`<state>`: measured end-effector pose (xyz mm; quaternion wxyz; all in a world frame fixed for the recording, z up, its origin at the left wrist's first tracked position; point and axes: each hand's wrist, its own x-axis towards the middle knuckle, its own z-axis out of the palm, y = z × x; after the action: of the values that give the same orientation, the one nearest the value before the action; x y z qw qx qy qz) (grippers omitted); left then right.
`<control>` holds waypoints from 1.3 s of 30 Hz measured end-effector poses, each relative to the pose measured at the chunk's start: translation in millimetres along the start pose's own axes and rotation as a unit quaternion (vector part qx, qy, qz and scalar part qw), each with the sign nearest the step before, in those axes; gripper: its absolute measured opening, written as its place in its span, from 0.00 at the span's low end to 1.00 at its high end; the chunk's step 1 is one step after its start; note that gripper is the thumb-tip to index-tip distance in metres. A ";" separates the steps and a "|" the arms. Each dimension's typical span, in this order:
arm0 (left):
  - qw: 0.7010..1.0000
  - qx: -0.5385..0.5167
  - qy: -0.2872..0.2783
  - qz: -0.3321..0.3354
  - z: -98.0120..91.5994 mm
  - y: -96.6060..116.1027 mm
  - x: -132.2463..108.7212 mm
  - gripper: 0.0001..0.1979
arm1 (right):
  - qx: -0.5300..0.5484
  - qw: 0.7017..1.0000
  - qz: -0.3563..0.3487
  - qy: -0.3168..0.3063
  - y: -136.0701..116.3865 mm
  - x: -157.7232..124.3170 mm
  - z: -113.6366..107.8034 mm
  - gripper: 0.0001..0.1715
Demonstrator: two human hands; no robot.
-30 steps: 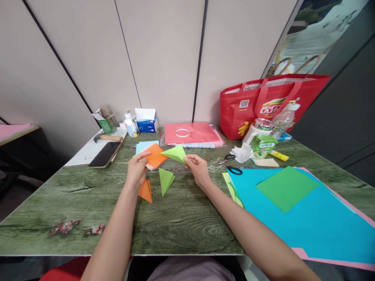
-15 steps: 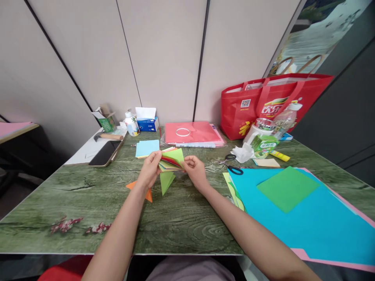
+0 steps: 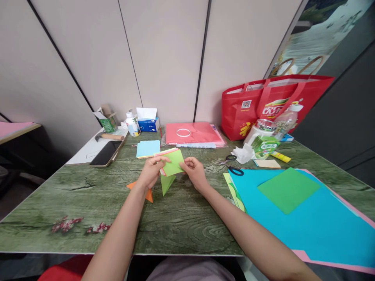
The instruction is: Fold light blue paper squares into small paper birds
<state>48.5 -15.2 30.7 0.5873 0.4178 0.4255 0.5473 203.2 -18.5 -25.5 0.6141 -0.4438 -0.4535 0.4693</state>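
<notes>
A stack of coloured paper squares (image 3: 173, 163), with a lime-green sheet on top and pink and white edges at its left, is held above the table. My left hand (image 3: 150, 172) grips the stack's left side, thumb on top. On the right edge, my right hand (image 3: 194, 174) pinches the paper between thumb and fingers; whether it holds only the top sheet, I cannot tell. Just below lies a folded green paper piece (image 3: 168, 185), partly covered by the stack. An orange folded paper piece (image 3: 149, 195) lies partly behind my left wrist. Behind my left hand is a light-blue paper stack (image 3: 148, 148).
Black-handled scissors (image 3: 235, 171) lie right of my right hand, beside large blue paper (image 3: 263, 222) bearing a green square (image 3: 289, 190). A phone (image 3: 107, 153) and hammer (image 3: 109, 136) are at left. A pink paper pack (image 3: 193, 134) and red bag (image 3: 243, 113) stand behind.
The stack's fanned-apart sheets have closed together, and the lime-green top sheet now faces me flat. Both hands stay in nearly the same place.
</notes>
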 end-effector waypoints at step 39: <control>0.945 -0.134 0.258 0.152 -38.8 20.3 21.2 0.09 | -0.420 0.877 -0.158 -0.174 -32.6 -46.5 40.7 0.28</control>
<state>6.4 8.1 38.0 0.4175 0.2391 0.4167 0.7713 162.3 -64.6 7.5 0.3470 -0.4938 -0.7715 0.2012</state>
